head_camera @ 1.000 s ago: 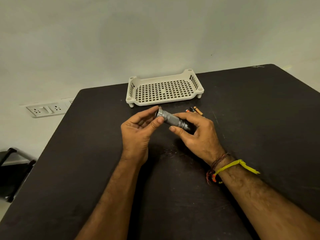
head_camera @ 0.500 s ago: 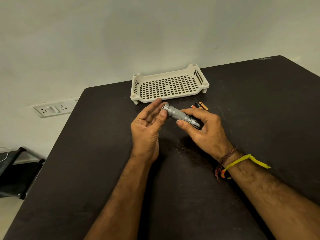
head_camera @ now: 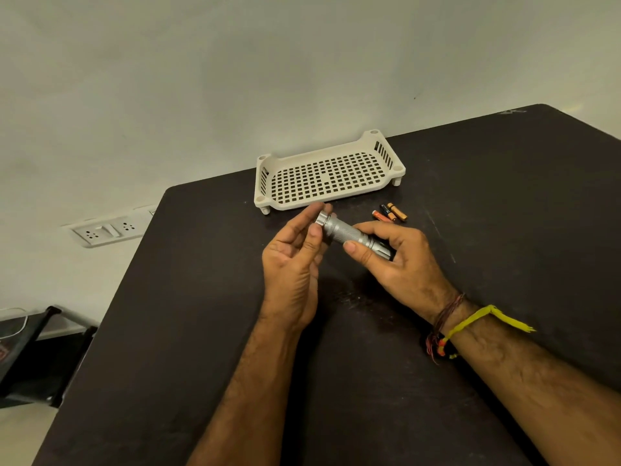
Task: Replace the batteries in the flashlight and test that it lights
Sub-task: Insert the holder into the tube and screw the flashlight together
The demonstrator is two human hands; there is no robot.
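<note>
Head camera looks down on a black table [head_camera: 504, 203] with both forearms reaching in from the bottom edge. Held above the tabletop between the two hands is a silver flashlight [head_camera: 346, 230], lying at a slant with its tail cap [head_camera: 323, 218] toward the upper left and its darker head end tucked into the right palm. The right hand [head_camera: 400, 260] wraps the front part of the barrel, fingers curled over the top and the thumb pressed against the near side of the knurled body. The left hand [head_camera: 295, 260] meets the tail end: its thumb lies along the near side just behind the cap and its fingers close in on the far side, so thumb and fingers pinch that end between them. Whether the cap is tight or loosened cannot be told.

Just beyond the right hand, three small batteries [head_camera: 389, 212] lie side by side on the table, orange and black in colour. Further back stands a white perforated tray [head_camera: 331, 196] on short feet, close to the table's far edge. Thread bracelets [head_camera: 443, 331] and a yellow band [head_camera: 484, 319] circle the right wrist. On the pale wall at left sits a white socket panel [head_camera: 107, 230], and a dark chair [head_camera: 37, 358] shows at the lower left
</note>
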